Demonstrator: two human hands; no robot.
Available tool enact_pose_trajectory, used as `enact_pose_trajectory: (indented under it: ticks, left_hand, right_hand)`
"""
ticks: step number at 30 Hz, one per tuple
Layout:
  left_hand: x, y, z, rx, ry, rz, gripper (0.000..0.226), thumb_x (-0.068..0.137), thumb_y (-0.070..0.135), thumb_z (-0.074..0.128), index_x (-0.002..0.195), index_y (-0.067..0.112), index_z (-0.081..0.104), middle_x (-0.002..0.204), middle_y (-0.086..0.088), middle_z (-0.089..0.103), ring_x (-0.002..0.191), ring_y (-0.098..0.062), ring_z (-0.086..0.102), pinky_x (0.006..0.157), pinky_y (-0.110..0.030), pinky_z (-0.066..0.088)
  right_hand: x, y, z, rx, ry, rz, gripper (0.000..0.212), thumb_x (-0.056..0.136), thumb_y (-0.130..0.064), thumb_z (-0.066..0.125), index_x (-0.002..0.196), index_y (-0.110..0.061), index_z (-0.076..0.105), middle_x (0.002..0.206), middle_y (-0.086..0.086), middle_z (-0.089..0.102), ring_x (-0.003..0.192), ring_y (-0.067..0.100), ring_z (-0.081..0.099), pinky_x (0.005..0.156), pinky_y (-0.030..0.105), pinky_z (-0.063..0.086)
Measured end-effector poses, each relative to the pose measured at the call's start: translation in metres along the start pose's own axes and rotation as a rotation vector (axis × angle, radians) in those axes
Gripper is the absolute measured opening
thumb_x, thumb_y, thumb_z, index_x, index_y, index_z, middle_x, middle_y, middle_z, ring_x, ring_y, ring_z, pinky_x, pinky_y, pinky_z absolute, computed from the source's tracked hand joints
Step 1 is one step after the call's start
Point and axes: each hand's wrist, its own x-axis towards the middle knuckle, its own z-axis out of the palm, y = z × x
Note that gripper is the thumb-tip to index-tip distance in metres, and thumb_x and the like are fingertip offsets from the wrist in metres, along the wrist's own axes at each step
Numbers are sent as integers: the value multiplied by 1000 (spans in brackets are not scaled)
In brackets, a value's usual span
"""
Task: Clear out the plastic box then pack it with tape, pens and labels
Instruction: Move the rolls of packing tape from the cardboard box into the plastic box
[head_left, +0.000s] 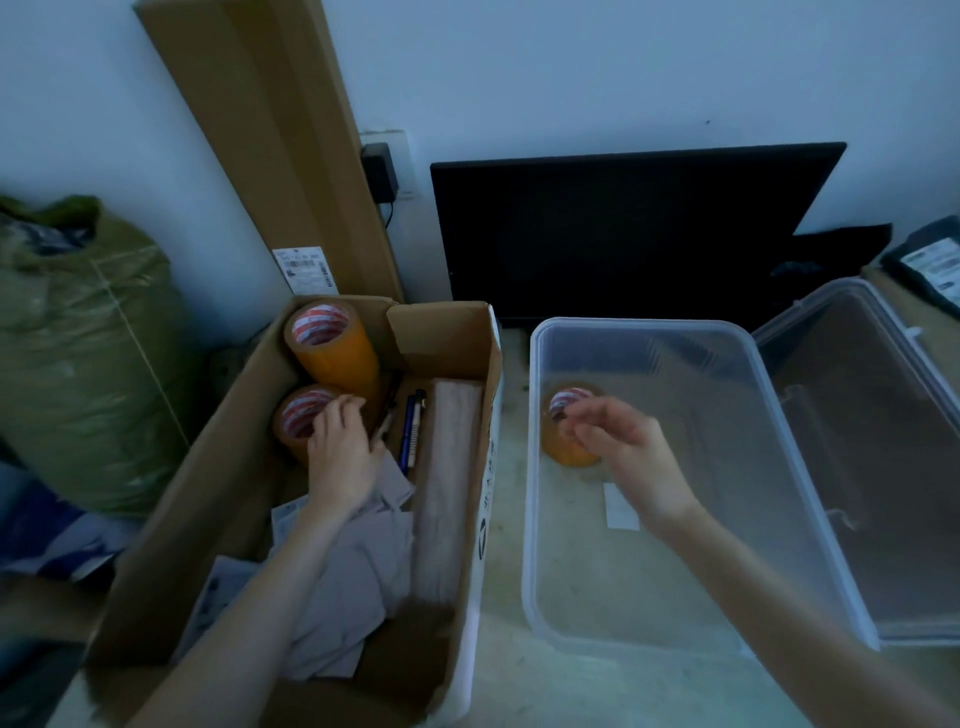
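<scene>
The clear plastic box (535, 519) sits at centre right and holds one orange tape roll (563, 452) standing on its floor at the far left. My right hand (628, 452) reaches into the box, its fingertips pinching that roll's top rim. To the left, an open cardboard box (483, 415) holds a tall stack of tape rolls (332, 348), a lower tape roll (296, 415), pens (410, 431) and grey paper packets (358, 571). My left hand (343, 452) is inside the cardboard box with its fingers curled over the lower roll's edge.
The plastic box's clear lid (883, 467) lies to its right. A black flat panel (623, 228) and a long cardboard carton (280, 156) lean on the wall behind. A green sack (78, 353) stands at the left. A small white label (621, 506) lies in the plastic box.
</scene>
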Motion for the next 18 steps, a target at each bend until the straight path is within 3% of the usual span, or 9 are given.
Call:
enact_pose_trajectory:
  ticks: [4,11,18]
  left_hand:
    - [10,-45,6,129,-78,-121,55,91,19,57,142,11,37,146,-10,40,137,-26,33,114,-43,21]
    - [22,-58,0,264,-112,-14,27,90,16,56,118,17,56,117,-8,63,116,-25,52,104,-41,26]
    - [6,-51,-24,183,-6,153,35,85,9,64,119,16,59,114,-3,66,116,-20,55,110,-39,26]
  right_hand:
    - [-13,-6,19,34,-43,18,19,88,14,50,92,1,63,74,9,68,68,14,64,74,23,53]
    - [-21,-11,41,38,-114,40,23,90,11,49,87,-7,63,66,1,70,64,13,66,66,24,55]
    - [-19,-21,49,75,-111,63,23,91,9,50,86,-9,62,68,0,69,64,13,66,65,21,54]
